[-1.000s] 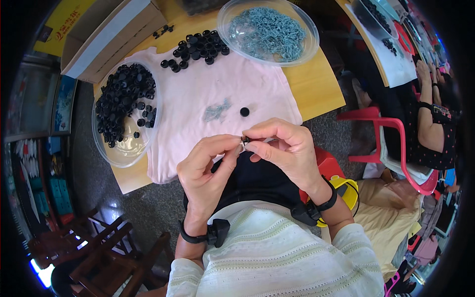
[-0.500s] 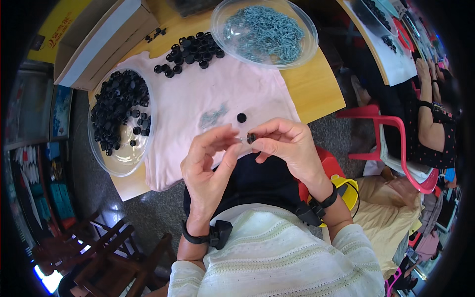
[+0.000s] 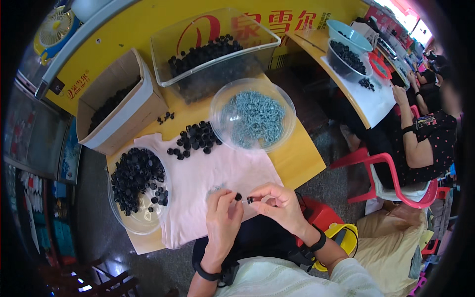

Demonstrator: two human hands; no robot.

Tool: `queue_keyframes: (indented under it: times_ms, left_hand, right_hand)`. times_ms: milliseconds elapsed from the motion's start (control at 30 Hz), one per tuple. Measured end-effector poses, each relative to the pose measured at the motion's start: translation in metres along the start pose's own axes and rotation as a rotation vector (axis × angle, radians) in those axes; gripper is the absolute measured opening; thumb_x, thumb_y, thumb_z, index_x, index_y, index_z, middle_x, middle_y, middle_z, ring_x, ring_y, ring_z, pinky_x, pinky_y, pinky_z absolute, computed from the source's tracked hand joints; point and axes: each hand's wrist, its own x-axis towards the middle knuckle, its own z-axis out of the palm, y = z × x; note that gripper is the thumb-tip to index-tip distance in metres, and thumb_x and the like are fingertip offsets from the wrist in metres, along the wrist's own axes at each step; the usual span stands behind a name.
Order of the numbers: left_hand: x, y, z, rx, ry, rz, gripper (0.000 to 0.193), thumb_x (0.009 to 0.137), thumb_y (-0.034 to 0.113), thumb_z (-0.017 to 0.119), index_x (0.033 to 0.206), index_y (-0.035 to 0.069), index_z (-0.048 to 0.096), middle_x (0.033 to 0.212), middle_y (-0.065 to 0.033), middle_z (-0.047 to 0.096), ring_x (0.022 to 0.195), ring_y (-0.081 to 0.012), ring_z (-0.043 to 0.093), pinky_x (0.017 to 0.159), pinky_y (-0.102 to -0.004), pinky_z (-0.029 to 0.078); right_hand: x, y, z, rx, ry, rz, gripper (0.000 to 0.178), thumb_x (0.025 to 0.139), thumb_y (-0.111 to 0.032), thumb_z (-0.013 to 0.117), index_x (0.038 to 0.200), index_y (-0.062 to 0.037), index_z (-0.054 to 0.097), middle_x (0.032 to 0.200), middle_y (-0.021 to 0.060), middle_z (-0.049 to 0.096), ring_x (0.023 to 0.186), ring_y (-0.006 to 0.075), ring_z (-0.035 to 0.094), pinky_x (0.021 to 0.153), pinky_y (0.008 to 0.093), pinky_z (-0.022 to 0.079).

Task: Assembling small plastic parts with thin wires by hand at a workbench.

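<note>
A small round black cap [image 3: 238,196] sits at the fingertips of my left hand [image 3: 222,218], whose thumb and fingers close on its edge. Between the thumb and fingertips of my right hand [image 3: 277,208] is a small black plastic part [image 3: 250,200], mostly covered by the fingers. The two hands are a short gap apart, above the near edge of a pink cloth [image 3: 213,171]. On the cloth's far side lies a loose pile of black caps [image 3: 195,137]. A grey-blue smudge [image 3: 216,188] marks the cloth beside my left fingers.
A clear bowl [image 3: 116,210] of black caps stands left; another bowl [image 3: 215,111] holds grey-blue metal pieces. Behind are a cardboard box [image 3: 116,128] and a clear bin [image 3: 267,42] with black parts. At right, a person sits on a red chair [image 3: 366,161] by another table.
The view has tilted up, showing more behind the table. My hands have moved apart, and my left fingers have reached the cap that lay alone on the cloth.
</note>
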Motion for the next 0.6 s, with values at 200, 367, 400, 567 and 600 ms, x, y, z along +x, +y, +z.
queue_keyframes:
  times_ms: [200,367,400,567,600]
  left_hand:
    - [-0.003,0.01,-0.021,-0.533,0.007,-0.249,0.024,0.081,-0.008,0.064,0.104,-0.003,0.06,0.101,-0.0104,0.065,0.084,-0.0147,0.065,0.079,-0.0262,0.051]
    - [-0.001,0.012,-0.037,-0.759,-0.008,-0.272,0.031,0.081,-0.011,0.063,0.112,-0.004,0.063,0.103,-0.0081,0.061,0.09,-0.0125,0.061,0.081,-0.0238,0.049]
    - [-0.001,0.011,-0.038,-0.756,0.001,-0.292,0.031,0.081,-0.011,0.063,0.112,-0.004,0.063,0.103,-0.0081,0.061,0.09,-0.0125,0.061,0.081,-0.0238,0.049]
    - [-0.011,0.011,-0.043,-0.654,-0.01,-0.097,0.034,0.079,-0.011,0.066,0.112,-0.002,0.064,0.104,-0.0083,0.059,0.088,-0.0114,0.059,0.08,-0.0228,0.048]
    - [-0.014,0.01,-0.045,-0.626,-0.02,-0.071,0.034,0.08,-0.01,0.066,0.112,-0.002,0.063,0.104,-0.0074,0.059,0.09,-0.0109,0.059,0.081,-0.0225,0.048]
  right_hand:
    - [0.0,-0.014,0.013,-0.018,-0.09,-0.045,0.02,0.089,-0.006,0.063,0.107,0.0014,0.063,0.104,0.0063,0.065,0.087,0.0071,0.061,0.07,0.0199,0.051]
    - [0.006,-0.026,0.023,0.139,-0.159,-0.107,0.022,0.09,-0.002,0.061,0.11,0.0039,0.059,0.108,0.0105,0.063,0.095,0.0121,0.063,0.078,0.0217,0.053]
    - [0.005,-0.025,0.024,0.145,-0.167,-0.088,0.022,0.09,-0.002,0.061,0.11,0.0039,0.059,0.108,0.0105,0.063,0.095,0.0121,0.063,0.078,0.0217,0.053]
    - [-0.003,-0.02,0.028,0.123,-0.157,-0.143,0.024,0.088,0.0,0.062,0.111,0.0055,0.058,0.108,0.012,0.064,0.096,0.0134,0.063,0.084,0.026,0.054]
    - [-0.005,-0.019,0.029,0.143,-0.16,-0.132,0.023,0.088,0.0,0.062,0.11,0.0057,0.058,0.108,0.0124,0.064,0.096,0.0136,0.063,0.084,0.0264,0.054]
